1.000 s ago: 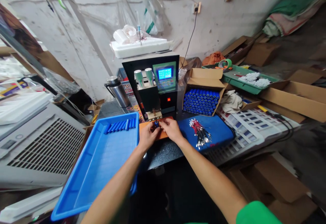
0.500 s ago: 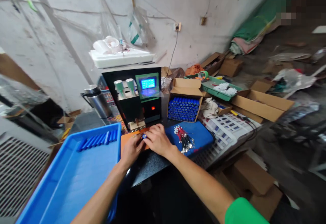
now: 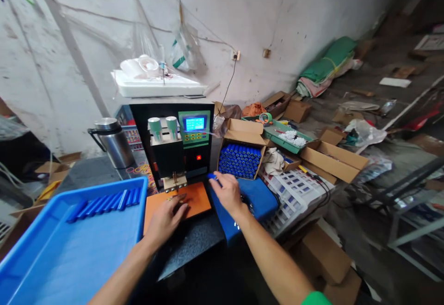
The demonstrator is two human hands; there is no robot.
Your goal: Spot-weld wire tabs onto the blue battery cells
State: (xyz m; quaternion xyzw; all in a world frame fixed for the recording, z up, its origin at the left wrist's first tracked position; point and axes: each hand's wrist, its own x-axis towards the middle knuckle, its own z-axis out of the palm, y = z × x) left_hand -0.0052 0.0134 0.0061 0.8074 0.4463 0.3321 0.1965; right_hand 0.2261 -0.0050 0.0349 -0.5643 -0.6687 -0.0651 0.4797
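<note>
My right hand (image 3: 227,195) pinches a blue cylindrical battery cell (image 3: 211,176) between thumb and fingers, beside the carton of cells. My left hand (image 3: 167,219) rests at the orange board (image 3: 196,199), thumb and fingers apart, with no object visible in it. Just beyond its fingertips stand the electrodes (image 3: 175,182) of a black spot welder (image 3: 166,157) with a lit display. The open cardboard box (image 3: 244,131) holds many blue cells (image 3: 239,161) stacked end-on. On the blue pad (image 3: 258,192), wire leads are mostly hidden behind my right hand.
At left, a blue tray (image 3: 104,254) holds a row of blue cells (image 3: 100,204). A steel jug (image 3: 114,143) stands behind it. A green tray (image 3: 282,136) of white pieces, a white plastic basket (image 3: 294,194) and cartons lie to the right.
My hands have come apart from together over the orange board. The right has moved right with a blue cell; the left stays near the board with opened fingers. The camera view has shifted.
</note>
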